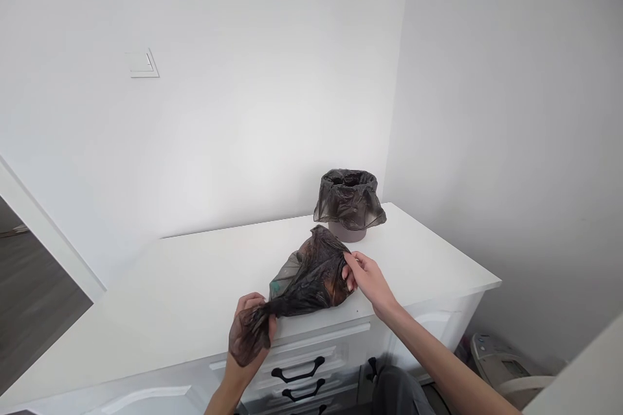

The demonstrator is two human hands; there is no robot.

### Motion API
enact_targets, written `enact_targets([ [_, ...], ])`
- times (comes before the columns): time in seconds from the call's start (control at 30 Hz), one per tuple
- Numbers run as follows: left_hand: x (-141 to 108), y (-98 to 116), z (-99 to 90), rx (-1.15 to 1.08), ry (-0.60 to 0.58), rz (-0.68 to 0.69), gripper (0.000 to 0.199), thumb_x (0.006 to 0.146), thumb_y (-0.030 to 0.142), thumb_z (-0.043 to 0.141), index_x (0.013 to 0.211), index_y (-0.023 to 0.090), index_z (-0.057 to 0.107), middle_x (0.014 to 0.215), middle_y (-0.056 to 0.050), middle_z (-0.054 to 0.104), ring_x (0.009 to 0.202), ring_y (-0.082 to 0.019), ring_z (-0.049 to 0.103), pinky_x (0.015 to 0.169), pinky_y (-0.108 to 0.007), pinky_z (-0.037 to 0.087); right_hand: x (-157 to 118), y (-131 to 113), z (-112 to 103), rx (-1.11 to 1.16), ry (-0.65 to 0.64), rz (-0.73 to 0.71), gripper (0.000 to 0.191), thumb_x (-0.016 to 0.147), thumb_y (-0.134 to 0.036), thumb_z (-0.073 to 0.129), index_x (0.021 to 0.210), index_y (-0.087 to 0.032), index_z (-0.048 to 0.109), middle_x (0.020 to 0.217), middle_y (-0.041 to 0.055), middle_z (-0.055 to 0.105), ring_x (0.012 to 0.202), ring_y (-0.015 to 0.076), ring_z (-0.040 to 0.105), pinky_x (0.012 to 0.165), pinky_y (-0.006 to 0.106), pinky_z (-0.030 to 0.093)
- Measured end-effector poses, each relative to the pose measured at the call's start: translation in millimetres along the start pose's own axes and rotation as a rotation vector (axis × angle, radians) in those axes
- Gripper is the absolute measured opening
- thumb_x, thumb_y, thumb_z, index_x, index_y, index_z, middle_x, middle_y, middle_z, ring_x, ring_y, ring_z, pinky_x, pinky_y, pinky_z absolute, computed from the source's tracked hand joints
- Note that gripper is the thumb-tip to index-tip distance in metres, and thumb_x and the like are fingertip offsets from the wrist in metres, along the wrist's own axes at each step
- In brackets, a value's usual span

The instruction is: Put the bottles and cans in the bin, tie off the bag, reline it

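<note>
A dark, see-through plastic bag (314,275) with some contents lies on its side on the white dresser top (195,292), near the front edge. My left hand (253,321) is closed round its gathered, twisted neck, and the loose end hangs over the fingers. With thumb and fingers, my right hand (363,279) pinches the film at the bag's fuller right end. What is inside shows only as brownish patches and a bit of green. Behind the bag stands a small bin (348,233), lined with another dark bag (350,204) folded out over its rim.
The dresser has drawers with black handles (298,369). White walls meet behind the bin, with a light switch (143,63) on the left one. A beige appliance (501,363) sits low at the right. A doorway with dark flooring (34,298) is at the left.
</note>
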State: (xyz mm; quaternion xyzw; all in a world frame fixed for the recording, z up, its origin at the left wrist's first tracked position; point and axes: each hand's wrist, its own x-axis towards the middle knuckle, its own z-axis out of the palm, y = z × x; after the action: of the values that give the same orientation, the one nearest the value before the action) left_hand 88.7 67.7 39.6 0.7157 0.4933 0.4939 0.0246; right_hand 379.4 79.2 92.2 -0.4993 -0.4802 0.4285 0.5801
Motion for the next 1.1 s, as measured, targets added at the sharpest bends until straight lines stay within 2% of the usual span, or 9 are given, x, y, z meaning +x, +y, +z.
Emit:
enact_targets([
  [0.13,-6,6,-8.6,-0.004,-0.109,0.202,0.038,0.084,0.02,0.06,0.121,0.028,0.055,0.122,-0.009,0.066,0.119,-0.027,0.063,0.103,-0.048,0.053,-8,-3,3,0.017,-0.037,-0.018,0.044,0.091,-0.067,0.053,0.083,-0.024,0.05,0.068,-0.0035,0.063,0.046,0.0119,0.056,0.048,0.025,0.044],
  [0.27,-15,25,-32.4,0.045,-0.404,0.349,0.026,0.085,0.015,0.057,0.104,0.032,0.065,0.118,-0.007,0.071,0.119,-0.029,0.063,0.102,-0.05,0.052,-34,-7,4,-0.117,0.051,-0.145,0.035,0.098,-0.06,0.047,0.101,-0.025,0.049,0.074,-0.0029,0.062,0.052,0.0148,0.059,0.053,0.028,0.047],
  [0.33,-20,35,-45.2,0.051,-0.539,0.376,0.033,0.085,0.021,0.061,0.115,0.033,0.066,0.124,-0.009,0.071,0.122,-0.031,0.062,0.106,-0.052,0.05,-54,-8,5,-0.301,0.069,-0.277,0.024,0.101,-0.049,0.045,0.103,-0.025,0.048,0.075,-0.0024,0.061,0.056,0.0155,0.06,0.055,0.028,0.047],
  [0.43,-28,43,-55.2,0.045,-0.723,0.41,0.062,0.081,0.038,0.071,0.14,0.033,0.056,0.139,-0.013,0.064,0.129,-0.035,0.06,0.11,-0.053,0.049,-82,-11,16,-0.673,-0.254,-0.579,0.013,0.101,-0.032,0.043,0.107,-0.026,0.053,0.094,0.003,0.069,0.066,0.0147,0.064,0.064,0.028,0.048],
  [0.5,-31,45,-53.8,0.014,-0.806,0.449,0.073,0.076,0.048,0.074,0.144,0.032,0.054,0.143,-0.015,0.061,0.132,-0.038,0.058,0.11,-0.053,0.049,-88,-13,26,-0.898,-0.465,-0.733,0.027,0.1,-0.024,0.042,0.125,-0.026,0.052,0.126,0.0092,0.066,0.08,0.0166,0.069,0.065,0.029,0.047],
  [0.6,-28,49,-42.3,-0.067,-0.739,0.409,0.058,0.083,0.055,0.062,0.133,0.026,0.061,0.133,-0.018,0.066,0.125,-0.037,0.062,0.105,-0.051,0.052,-77,-14,37,-1.148,-0.5,-0.764,0.038,0.098,-0.016,0.044,0.135,-0.02,0.048,0.137,0.0133,0.061,0.083,0.0194,0.071,0.057,0.029,0.04],
  [0.67,-21,53,-31.4,-0.097,-0.65,0.27,0.037,0.097,0.049,0.042,0.116,0.025,0.063,0.112,-0.014,0.071,0.106,-0.029,0.069,0.092,-0.043,0.056,-66,-13,37,-1.238,-0.486,-0.719,0.029,0.097,-0.012,0.046,0.124,-0.019,0.055,0.122,0.0098,0.068,0.075,0.0184,0.07,0.055,0.03,0.035],
  [0.8,-6,60,-10.0,0.027,-0.652,0.016,0.04,0.107,0.036,0.02,0.092,0.027,0.055,0.078,-0.003,0.068,0.07,-0.02,0.068,0.067,-0.031,0.051,-60,-13,26,-1.268,-0.471,-0.684,0.017,0.1,-0.013,0.047,0.111,-0.02,0.058,0.098,0.0048,0.071,0.077,0.0189,0.069,0.056,0.03,0.03],
  [1.1,0,52,-12.8,0.709,-0.779,-0.095,0.035,0.106,0.026,0.022,0.116,0.02,0.056,0.109,-0.01,0.076,0.09,-0.031,0.076,0.066,-0.039,0.05,-72,-13,0,-1.327,-0.459,-0.618,0.019,0.1,-0.011,0.048,0.112,-0.02,0.059,0.096,0.0041,0.071,0.087,0.021,0.067,0.058,0.032,0.027],
])
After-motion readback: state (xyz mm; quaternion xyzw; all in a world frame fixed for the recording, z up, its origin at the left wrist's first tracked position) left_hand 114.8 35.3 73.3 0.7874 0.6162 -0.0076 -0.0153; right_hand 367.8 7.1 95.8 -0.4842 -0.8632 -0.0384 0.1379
